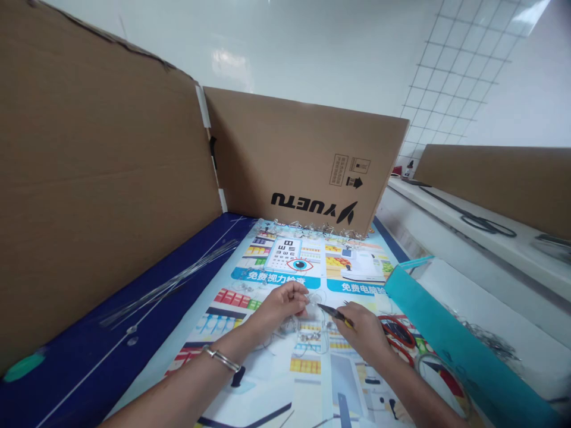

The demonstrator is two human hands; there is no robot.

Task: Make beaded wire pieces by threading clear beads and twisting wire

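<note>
Over the printed poster, my left hand (pixel 283 306) is closed, thumb and fingers pinching a thin, light-coloured wire (pixel 314 299). Its exact shape is too fine to make out. My right hand (pixel 363 333) grips a pair of pliers (pixel 332 311) with dark jaws and yellow on the handle. The plier tips point left, at the wire beside my left fingertips; whether they touch it I cannot tell. Under and between my hands lies a loose tangle of clear or silvery wire pieces (pixel 310 337).
Cardboard panels (pixel 303 154) stand at the back and left. On the right, an open teal box (pixel 446 321) holds many thin wire pieces. Coils of red wire (pixel 399 333) and a roll of clear tape (pixel 444 380) lie near my right forearm. Long thin rods (pixel 178 276) rest at left.
</note>
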